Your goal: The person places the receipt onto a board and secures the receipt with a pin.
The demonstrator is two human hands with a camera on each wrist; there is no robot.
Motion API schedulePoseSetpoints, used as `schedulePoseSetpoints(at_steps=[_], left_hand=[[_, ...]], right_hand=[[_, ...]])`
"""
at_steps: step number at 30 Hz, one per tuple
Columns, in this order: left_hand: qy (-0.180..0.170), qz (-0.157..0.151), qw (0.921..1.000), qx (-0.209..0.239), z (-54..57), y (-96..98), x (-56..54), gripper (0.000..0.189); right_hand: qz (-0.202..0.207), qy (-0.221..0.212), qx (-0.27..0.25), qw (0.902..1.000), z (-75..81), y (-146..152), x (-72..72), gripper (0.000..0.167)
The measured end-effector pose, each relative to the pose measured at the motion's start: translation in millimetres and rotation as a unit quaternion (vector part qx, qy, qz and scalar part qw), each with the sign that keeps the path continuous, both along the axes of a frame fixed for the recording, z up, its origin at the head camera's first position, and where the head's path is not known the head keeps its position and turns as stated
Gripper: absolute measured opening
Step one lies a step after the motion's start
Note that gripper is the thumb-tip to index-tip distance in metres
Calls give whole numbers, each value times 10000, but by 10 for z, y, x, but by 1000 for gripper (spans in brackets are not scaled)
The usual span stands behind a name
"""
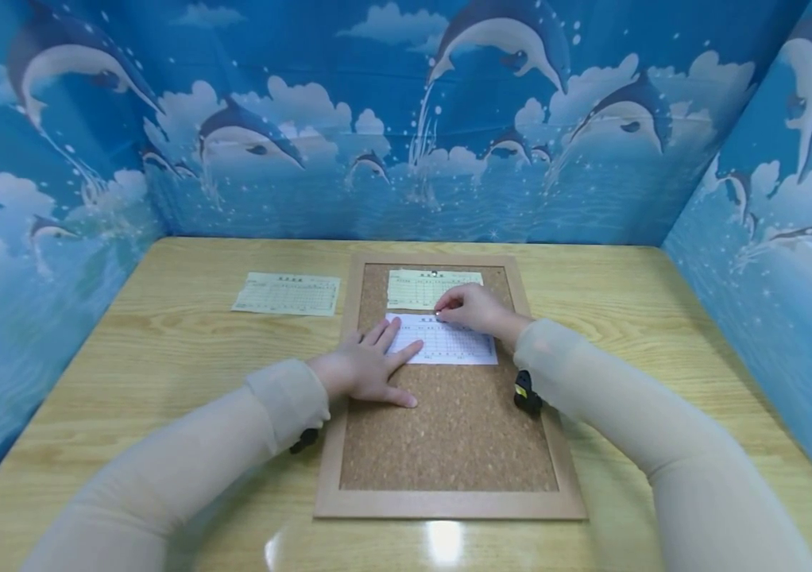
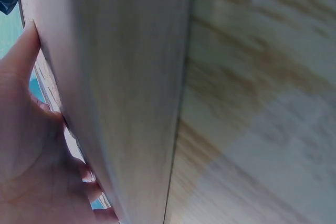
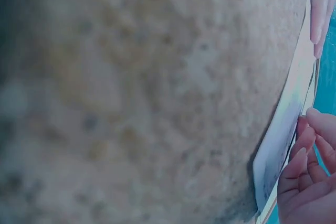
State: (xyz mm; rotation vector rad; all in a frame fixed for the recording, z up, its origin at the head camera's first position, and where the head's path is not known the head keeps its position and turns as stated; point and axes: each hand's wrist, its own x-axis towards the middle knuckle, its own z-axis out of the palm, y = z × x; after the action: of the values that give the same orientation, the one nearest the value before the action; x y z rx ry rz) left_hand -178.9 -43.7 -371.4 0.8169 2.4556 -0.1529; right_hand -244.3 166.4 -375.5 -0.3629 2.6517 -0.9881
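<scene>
A white printed form [image 1: 452, 343] lies on the cork board [image 1: 449, 437], just below a pale green form [image 1: 406, 290] that has a shiny push pin [image 1: 435, 273] at its top edge. My left hand [image 1: 370, 367] is spread flat, fingertips on the white form's left side and thumb on bare cork. At the top edge of the white form, my right hand [image 1: 473, 308] pinches a small silvery push pin [image 1: 438, 313] between thumb and fingers. In the right wrist view, the right fingers [image 3: 295, 169] are bent over the white form [image 3: 273, 156].
A second pale green form [image 1: 288, 294] lies on the wooden table [image 1: 184, 349], left of the board. The board's raised wooden frame [image 1: 449, 504] runs around the cork. Behind and at both sides hang blue dolphin-print curtains [image 1: 349, 199].
</scene>
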Motion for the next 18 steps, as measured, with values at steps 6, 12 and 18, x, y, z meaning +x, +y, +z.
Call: schedulePoseSetpoints(at_steps=[6,12,18], left_hand=[[4,41,10000,-17,-34,9,-15,94],[-38,68,10000,10,-53,4,-28,96],[-51,94,9999,62,-45,-3,-24,97]], right_hand=[[124,211,99,9997,19,-18,0,13],[189,247,174,9994,1,-20,-10,11],[203,256,235,9992,-18,-16,-20,11]])
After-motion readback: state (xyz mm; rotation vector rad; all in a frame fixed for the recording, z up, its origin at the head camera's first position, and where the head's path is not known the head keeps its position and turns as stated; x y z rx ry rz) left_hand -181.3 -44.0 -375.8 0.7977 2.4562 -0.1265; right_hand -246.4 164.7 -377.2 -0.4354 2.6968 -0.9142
